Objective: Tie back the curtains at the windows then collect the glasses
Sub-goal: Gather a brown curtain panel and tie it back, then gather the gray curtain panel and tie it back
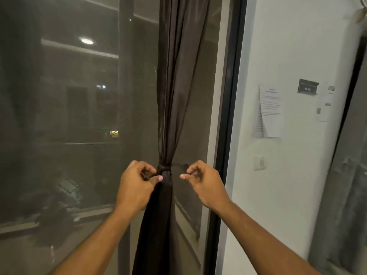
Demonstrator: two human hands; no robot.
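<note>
- Left hand (137,183) pinches one end of the thin dark tie cord (164,171).
- Right hand (202,181) pinches the other end.
- Cord circles the gathered dark brown sheer curtain (174,96).

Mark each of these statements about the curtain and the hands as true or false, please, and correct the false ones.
1. The dark curtain is gathered into one bundle with a tie around it. True.
2. The left hand hangs idle beside the body. False: it pinches the tie at the left side of the bundle.
3. The right hand is to the right of the bundle, its fingers curled on an end of the tie. True.
4. A glass is held in one of the hands. False: no glass is in view.
5. Sheets of paper hang on the white wall to the right of the window. True.
</note>
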